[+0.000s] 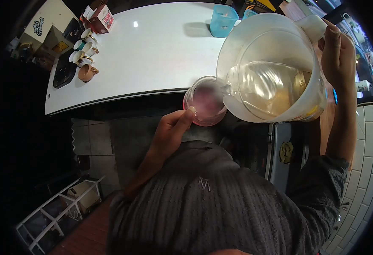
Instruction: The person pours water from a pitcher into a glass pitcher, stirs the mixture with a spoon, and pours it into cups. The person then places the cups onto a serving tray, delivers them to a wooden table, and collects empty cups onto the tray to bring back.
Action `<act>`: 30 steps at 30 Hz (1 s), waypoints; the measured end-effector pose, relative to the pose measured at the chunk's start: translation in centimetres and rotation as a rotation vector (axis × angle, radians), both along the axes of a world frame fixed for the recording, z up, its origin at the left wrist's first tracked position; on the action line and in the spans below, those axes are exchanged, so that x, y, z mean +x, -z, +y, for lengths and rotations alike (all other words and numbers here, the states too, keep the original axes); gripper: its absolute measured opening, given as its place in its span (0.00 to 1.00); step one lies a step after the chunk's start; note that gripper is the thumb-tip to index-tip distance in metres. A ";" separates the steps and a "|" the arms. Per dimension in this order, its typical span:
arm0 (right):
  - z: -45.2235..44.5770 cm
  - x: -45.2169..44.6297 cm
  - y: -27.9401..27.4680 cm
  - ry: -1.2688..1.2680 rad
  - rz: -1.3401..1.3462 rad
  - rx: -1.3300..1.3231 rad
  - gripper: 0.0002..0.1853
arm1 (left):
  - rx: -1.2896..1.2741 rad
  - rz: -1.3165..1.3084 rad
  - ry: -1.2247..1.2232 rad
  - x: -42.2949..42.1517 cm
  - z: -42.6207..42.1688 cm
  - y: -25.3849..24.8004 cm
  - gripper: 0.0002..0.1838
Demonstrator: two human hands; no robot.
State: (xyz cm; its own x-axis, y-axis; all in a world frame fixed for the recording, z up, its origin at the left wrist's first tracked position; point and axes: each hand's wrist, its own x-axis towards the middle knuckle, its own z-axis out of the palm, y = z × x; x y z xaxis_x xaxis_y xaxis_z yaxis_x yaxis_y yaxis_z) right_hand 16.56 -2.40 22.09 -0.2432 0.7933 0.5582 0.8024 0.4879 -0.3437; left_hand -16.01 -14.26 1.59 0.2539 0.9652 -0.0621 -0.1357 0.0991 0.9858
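Bright white counter with 1 small glare spot, dim floor, black corners, fisheye curvature toward the edges.

blur is veiling the inside of the cup; the pitcher is partly hiding the right-hand blue container.

Your jug is translucent white, your cup pinkish, your ribbed top dark grey; the tabletop gleams white, the far container turquoise, the nearest left mug brown.
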 end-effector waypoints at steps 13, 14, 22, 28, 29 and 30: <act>-0.4 0.4 0.1 -0.011 -0.014 0.039 0.29 | -0.004 0.002 0.011 0.2 0.3 -0.2 0.23; -0.5 0.5 0.1 -0.011 -0.014 0.042 0.29 | -0.003 0.000 0.010 0.3 0.4 -0.3 0.23; -0.8 1.5 -0.1 -0.021 -0.031 0.003 0.31 | -0.043 -0.002 0.027 0.4 0.4 -0.7 0.23; -1.4 1.4 -0.3 -0.004 -0.004 0.004 0.32 | -0.024 0.000 0.044 0.5 0.5 -0.6 0.23; -1.4 1.7 -0.3 -0.008 -0.008 0.010 0.32 | -0.029 0.005 0.045 0.6 0.5 -0.8 0.23; -1.2 2.6 -0.4 -0.022 -0.047 -0.010 0.32 | -0.033 0.010 0.045 0.6 0.5 -0.9 0.23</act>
